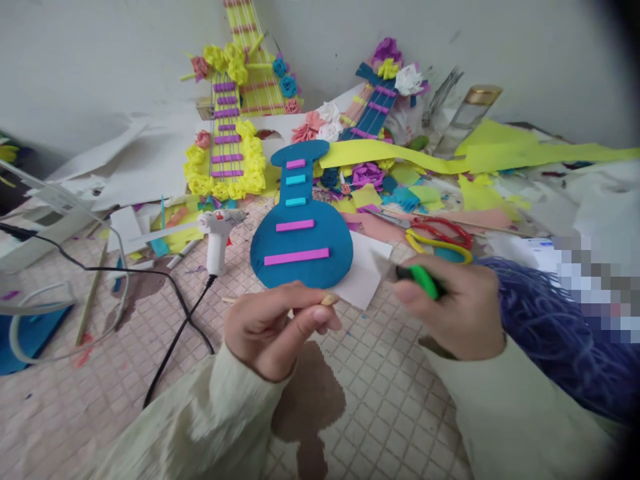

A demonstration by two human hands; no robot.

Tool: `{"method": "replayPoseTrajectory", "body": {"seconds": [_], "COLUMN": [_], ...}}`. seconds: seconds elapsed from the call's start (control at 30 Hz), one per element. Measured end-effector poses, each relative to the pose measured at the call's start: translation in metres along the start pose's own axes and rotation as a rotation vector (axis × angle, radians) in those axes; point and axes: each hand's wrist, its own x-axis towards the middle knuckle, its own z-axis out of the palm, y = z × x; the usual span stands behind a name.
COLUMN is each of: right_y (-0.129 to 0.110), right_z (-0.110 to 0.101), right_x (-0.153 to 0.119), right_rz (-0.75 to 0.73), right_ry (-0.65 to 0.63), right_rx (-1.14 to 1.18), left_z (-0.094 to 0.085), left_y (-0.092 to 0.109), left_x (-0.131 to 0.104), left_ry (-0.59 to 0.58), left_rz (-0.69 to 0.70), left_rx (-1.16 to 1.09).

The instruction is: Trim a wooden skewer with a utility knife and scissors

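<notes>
My left hand (283, 327) pinches a thin wooden stick (329, 299) between thumb and fingers. Its pale, blunt end pokes out to the right, and a thin length shows left of the knuckles. Closed around a green and black craft knife (423, 280), my right hand (450, 303) is a short way to the right, and the blurred blade points up and left. Just beyond both hands lies a blue guitar-shaped cutout (300, 240) with pink and light blue strips across it. White paper (367, 270) is partly under its right side.
A white glue gun (217, 243) with a black cord stands left of the cutout. Red and yellow scissors (440, 237) lie to the right, near purple shredded strands (550, 333). Flower-decorated paper instruments (227, 133), a glass jar (473, 113) and paper scraps fill the back.
</notes>
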Motion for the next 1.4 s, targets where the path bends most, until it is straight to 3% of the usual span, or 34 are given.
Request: {"method": "replayPoseTrajectory", "body": {"seconds": [0.13,0.27,0.6,1.0,1.2,1.4], "right_y": [-0.02,-0.025,-0.023,-0.021,-0.025,-0.024], "right_z": [0.003,0.007,0.008,0.011,0.01,0.012], "right_x": [-0.007,-0.01,-0.012,-0.016,-0.013,-0.013], "right_rz": [-0.153,-0.194,-0.182,-0.096,-0.155,-0.168], "right_ry": [-0.097,-0.123,-0.134,-0.177,-0.2,-0.142], "right_rx": [0.057,0.033,-0.008,0.065,0.025,-0.014], "left_z": [0.002,0.004,0.0,-0.001,-0.004,-0.003], "left_y": [-0.002,0.001,0.0,-0.003,-0.003,0.0], "left_x": [0.0,0.001,-0.001,0.001,0.004,0.006], "left_ry": [-0.006,0.001,-0.133,-0.177,-0.2,-0.222], "left_rz": [-0.045,-0.018,-0.05,-0.018,0.024,0.045], "left_rx": [0.053,0.123,0.151,0.157,0.225,0.272]}}
